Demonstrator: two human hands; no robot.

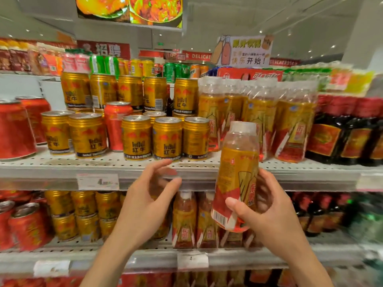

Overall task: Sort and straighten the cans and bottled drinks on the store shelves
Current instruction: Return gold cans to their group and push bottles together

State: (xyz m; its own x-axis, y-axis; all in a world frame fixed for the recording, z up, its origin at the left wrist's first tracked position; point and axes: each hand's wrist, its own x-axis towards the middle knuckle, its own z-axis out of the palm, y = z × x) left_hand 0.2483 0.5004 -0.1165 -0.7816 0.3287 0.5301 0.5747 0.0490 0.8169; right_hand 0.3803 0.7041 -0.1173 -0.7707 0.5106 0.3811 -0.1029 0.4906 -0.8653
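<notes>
Bottle work: a clear plastic gold-and-red-labelled bottle (236, 177) is gripped low by the right hand (261, 212), nearly upright, below its matching shelf row (259, 119); the left hand (149, 195) is held loose, empty.

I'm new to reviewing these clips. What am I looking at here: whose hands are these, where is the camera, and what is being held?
There is one picture, taken by a camera worn on a person's head and looking forward and down at store shelves. No machine is involved, only two bare hands. The right hand grips a bottle with a gold and red label, held in front of the shelf edge. The left hand holds nothing, its fingers loosely curled. On the shelf stand gold cans, a red can among them, and matching bottles.
</notes>
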